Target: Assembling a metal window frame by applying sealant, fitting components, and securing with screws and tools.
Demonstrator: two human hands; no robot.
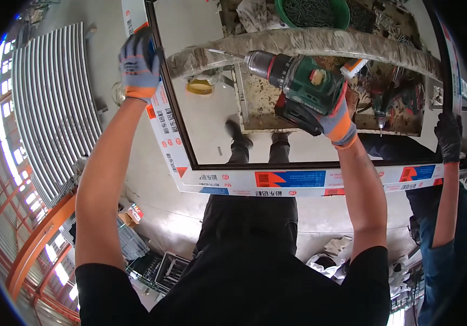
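A large rectangular frame [233, 176], dark inside and covered with white, red and blue printed film, stands in front of me. My left hand [139, 68], in a grey and orange glove, has its fingers closed around the frame's left bar near the top. In my right hand [337, 125], gloved alike, is a green and black cordless drill [304, 81] gripped by its handle. Its long thin bit points left, inside the frame's opening, apart from the left bar. The handle is partly hidden by the battery and my glove.
Through the opening show a plastic-wrapped bar [309, 43], a green basin of screws [320, 13], a tool tray [239, 103] and another drill [379, 106]. A co-worker's black-gloved hand [448, 133] touches the frame's right side. Stacked metal profiles [54, 103] lie left, above an orange beam [38, 244].
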